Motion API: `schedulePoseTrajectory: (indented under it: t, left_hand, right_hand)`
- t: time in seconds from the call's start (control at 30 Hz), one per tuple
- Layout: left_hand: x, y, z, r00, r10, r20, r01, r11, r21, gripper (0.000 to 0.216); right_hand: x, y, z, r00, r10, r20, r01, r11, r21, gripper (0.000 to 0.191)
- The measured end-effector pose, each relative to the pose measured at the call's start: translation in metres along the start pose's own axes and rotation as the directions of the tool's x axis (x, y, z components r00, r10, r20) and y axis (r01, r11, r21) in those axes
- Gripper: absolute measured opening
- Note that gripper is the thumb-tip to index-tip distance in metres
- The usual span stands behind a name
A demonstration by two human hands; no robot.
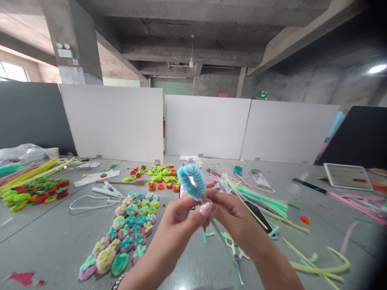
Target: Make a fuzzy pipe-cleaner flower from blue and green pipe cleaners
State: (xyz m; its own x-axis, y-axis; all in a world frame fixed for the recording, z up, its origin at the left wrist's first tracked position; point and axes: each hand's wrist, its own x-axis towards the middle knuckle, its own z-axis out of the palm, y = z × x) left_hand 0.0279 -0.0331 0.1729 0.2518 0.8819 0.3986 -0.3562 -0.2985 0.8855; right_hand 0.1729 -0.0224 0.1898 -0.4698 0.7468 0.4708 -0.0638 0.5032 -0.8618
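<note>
Above the middle of the table I hold a fuzzy light-blue pipe-cleaner ring, wound into a thick coil with a hole in its middle. My left hand is closed, its thumb and fingers pinching the ring's lower end. From the other side, my right hand is closed on a pale green pipe cleaner at the spot where it meets the ring. This strip hangs down between my wrists, blurred toward its lower end. The fingertips overlap, so the exact join is hidden.
Pastel fuzzy flowers lie in rows at left, with red and yellow pieces beyond. Scissors lie below my right hand. Loose pipe cleaners, a phone and a tablet are at right. White panels stand behind.
</note>
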Motion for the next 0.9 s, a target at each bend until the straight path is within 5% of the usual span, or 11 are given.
schedulePoseTrajectory:
  t: [0.37,0.7,0.9]
  left_hand:
    - [-0.004,-0.008,0.0,0.972,-0.003,-0.234,-0.03,0.99,-0.138,0.038]
    - [-0.001,0.01,0.0,0.967,-0.052,-0.248,0.006,0.983,-0.184,0.023]
    - [-0.001,0.019,-0.012,0.991,-0.084,-0.107,0.075,0.993,-0.088,0.019]
  right_hand:
    - [0.001,0.006,0.017,0.991,-0.075,-0.115,0.064,0.993,-0.1,0.035]
    - [0.003,0.011,0.029,0.93,-0.334,-0.154,0.262,0.896,-0.358,0.029]
    - [0.004,0.013,0.034,0.849,-0.513,-0.128,0.373,0.753,-0.542,0.022]
